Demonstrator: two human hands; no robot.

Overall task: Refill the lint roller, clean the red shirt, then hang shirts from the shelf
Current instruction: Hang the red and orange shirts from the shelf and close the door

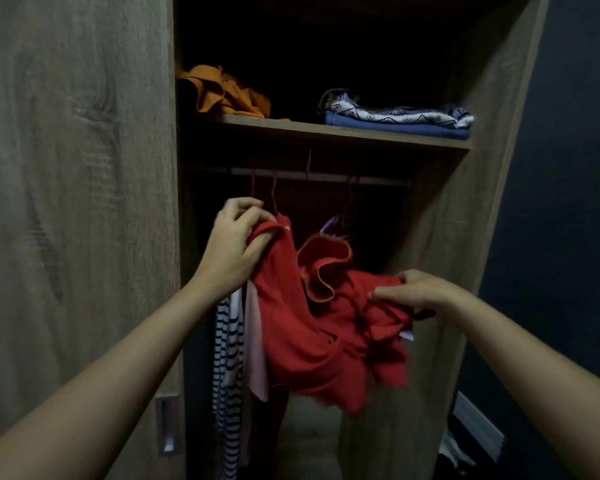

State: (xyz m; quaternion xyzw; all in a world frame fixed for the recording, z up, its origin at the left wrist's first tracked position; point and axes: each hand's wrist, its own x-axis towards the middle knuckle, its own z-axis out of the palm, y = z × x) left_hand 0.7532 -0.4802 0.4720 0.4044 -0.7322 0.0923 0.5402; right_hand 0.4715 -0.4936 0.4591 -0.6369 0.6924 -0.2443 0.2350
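Observation:
A red shirt (302, 327) with orange-trimmed ruffle hangs bunched inside the open wardrobe, below the rail (326, 177). My left hand (234, 242) grips its upper left shoulder, right by a dark red hanger hook (273, 195). My right hand (414, 289) pinches the shirt's right side. On the shelf (326, 128) above lie a crumpled orange garment (227, 93) at the left and a folded stack at the right, a patterned blue-and-white top (395, 110) over a blue one (395, 128). No lint roller is in view.
A striped black-and-white garment (227, 368) and a pale pink one (255, 344) hang at the left of the rail. A purple hanger (331, 225) hangs empty further right. The wardrobe door (77, 202) stands at my left, a dark wall (568, 202) at my right.

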